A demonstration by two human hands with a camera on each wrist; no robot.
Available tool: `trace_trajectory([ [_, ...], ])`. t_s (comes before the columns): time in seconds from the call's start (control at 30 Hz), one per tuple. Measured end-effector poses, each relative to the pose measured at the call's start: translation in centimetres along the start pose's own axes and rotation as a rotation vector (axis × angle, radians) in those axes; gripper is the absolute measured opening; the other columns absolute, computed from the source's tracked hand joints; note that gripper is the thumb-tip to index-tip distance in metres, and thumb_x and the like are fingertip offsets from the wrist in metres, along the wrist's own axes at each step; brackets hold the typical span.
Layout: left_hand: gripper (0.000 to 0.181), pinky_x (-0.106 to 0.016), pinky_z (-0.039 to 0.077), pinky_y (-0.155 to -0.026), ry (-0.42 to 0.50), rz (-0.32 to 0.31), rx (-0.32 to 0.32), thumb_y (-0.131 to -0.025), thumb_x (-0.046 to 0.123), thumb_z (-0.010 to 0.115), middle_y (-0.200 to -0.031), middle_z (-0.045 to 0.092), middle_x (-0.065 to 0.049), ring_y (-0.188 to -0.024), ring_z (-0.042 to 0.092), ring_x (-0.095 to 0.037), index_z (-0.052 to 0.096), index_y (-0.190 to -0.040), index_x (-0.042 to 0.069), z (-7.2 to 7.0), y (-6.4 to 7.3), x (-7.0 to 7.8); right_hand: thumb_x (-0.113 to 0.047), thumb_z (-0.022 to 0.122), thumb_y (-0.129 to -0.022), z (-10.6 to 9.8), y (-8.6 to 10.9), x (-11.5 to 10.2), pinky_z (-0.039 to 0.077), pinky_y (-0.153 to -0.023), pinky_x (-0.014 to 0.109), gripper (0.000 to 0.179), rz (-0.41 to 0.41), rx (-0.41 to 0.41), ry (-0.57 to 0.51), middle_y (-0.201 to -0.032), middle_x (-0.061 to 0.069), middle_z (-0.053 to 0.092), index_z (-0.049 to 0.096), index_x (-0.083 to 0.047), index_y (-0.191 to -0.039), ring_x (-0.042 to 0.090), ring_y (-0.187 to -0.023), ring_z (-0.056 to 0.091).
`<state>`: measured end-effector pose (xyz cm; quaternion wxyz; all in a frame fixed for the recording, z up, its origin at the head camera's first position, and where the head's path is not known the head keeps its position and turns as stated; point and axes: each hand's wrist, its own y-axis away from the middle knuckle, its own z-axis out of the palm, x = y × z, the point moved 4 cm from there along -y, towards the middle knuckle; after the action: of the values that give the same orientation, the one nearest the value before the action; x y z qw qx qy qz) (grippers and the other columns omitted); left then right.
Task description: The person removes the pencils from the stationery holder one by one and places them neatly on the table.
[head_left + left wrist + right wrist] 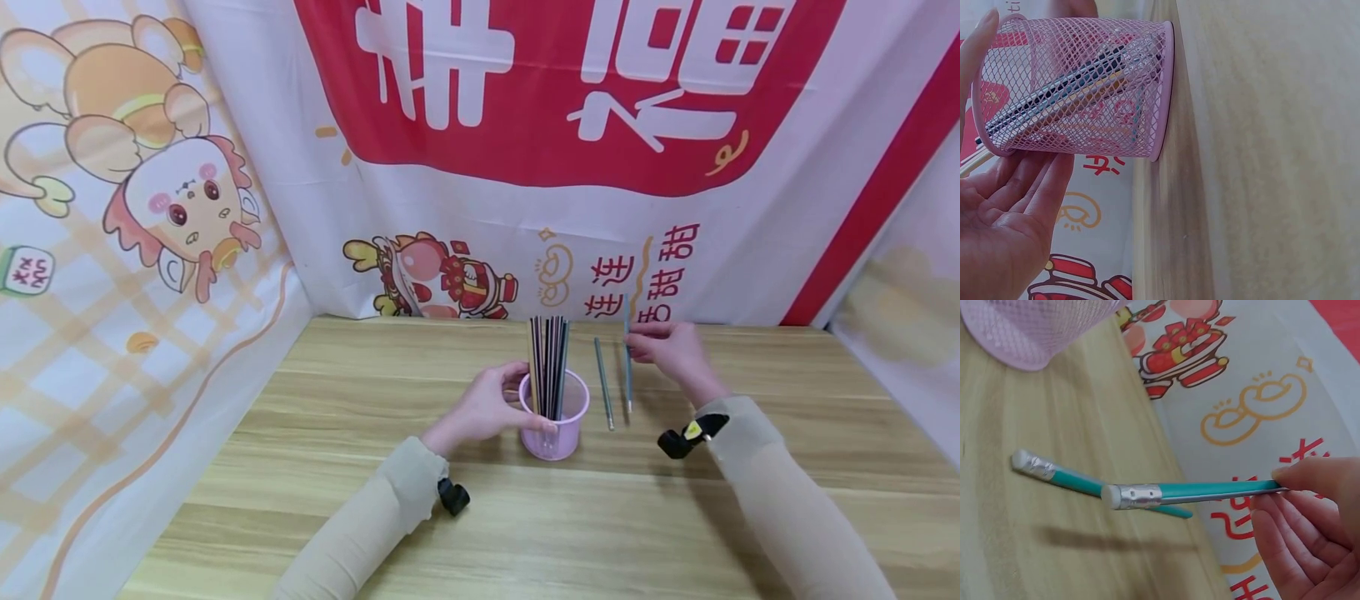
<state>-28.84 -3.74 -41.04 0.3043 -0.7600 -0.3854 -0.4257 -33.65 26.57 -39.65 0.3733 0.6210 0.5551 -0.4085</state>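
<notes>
My left hand (487,406) grips a pink mesh pencil cup (553,442), thumb on the near side and fingers round the far side. The cup stands upright on the table, with several pencils (549,362) leaning in it. To its right, my right hand (678,354) pinches a teal pencil (1210,490) between thumb and fingers. That pencil is held above the table, its white eraser end toward me. A second teal pencil (603,383) lies on the table between the cup and the held pencil, eraser end also nearer me.
The wood-grain table (360,500) ends at the back against a printed white and red cloth (465,208). Another printed cloth (247,333) hangs along the left side. Black wrist cameras (453,497) sit on both sleeves.
</notes>
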Motion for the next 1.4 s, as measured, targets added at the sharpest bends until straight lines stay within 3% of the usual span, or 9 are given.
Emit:
trace_trajectory([
  [0.23, 0.094, -0.027, 0.052, -0.096, 0.007, -0.003, 0.0, -0.066, 0.027, 0.098, -0.125, 0.066, -0.002, -0.109, 0.064, -0.012, 0.052, -0.144, 0.002, 0.0, 0.0, -0.1, -0.009, 0.072, -0.095, 0.9, 0.0, 1.4, 0.061, -0.081, 0.035, 0.038, -0.017, -0.065, 0.021, -0.106, 0.021, 0.073, 0.063, 0.011, -0.126, 0.016, -0.079, 0.073],
  [0.47, 0.091, -0.028, 0.053, -0.095, 0.04, -0.005, -0.007, -0.067, 0.026, 0.098, -0.124, 0.067, -0.001, -0.108, 0.065, -0.013, 0.053, -0.143, 0.003, 0.0, 0.0, -0.1, -0.01, 0.073, -0.095, 1.6, -0.4, 3.3, 0.061, -0.071, 0.027, 0.038, 0.045, -0.095, 0.049, -0.095, 0.016, 0.075, 0.065, 0.009, -0.126, 0.016, -0.075, 0.072],
  [0.7, 0.092, -0.026, 0.052, -0.097, 0.019, -0.013, -0.002, -0.066, 0.026, 0.098, -0.125, 0.066, -0.002, -0.109, 0.064, -0.012, 0.053, -0.143, 0.003, 0.0, 0.0, 0.0, -0.008, 0.075, -0.092, 2.2, -0.6, 4.1, 0.061, -0.069, 0.027, 0.04, 0.076, -0.128, 0.054, -0.098, 0.017, 0.074, 0.064, 0.009, -0.126, 0.015, -0.073, 0.07],
  [1.17, 0.091, -0.027, 0.052, -0.097, 0.01, -0.009, -0.004, -0.067, 0.027, 0.098, -0.126, 0.066, -0.002, -0.11, 0.064, -0.012, 0.053, -0.143, 0.003, 0.1, 0.0, -0.2, -0.01, 0.078, -0.089, 2.5, -1.5, 4.8, 0.061, -0.066, 0.027, 0.036, 0.128, -0.076, 0.137, -0.09, 0.01, 0.074, 0.069, 0.007, -0.12, 0.014, -0.071, 0.069],
  [1.4, 0.092, -0.027, 0.051, -0.099, -0.022, -0.007, 0.001, -0.067, 0.027, 0.098, -0.129, 0.065, -0.004, -0.112, 0.063, -0.012, 0.053, -0.144, 0.003, 0.0, -0.1, -0.2, -0.009, 0.077, -0.09, 2.5, -1.7, 4.9, 0.061, -0.067, 0.028, 0.036, 0.128, -0.07, 0.142, -0.097, 0.014, 0.073, 0.068, 0.007, -0.121, 0.014, -0.072, 0.069],
])
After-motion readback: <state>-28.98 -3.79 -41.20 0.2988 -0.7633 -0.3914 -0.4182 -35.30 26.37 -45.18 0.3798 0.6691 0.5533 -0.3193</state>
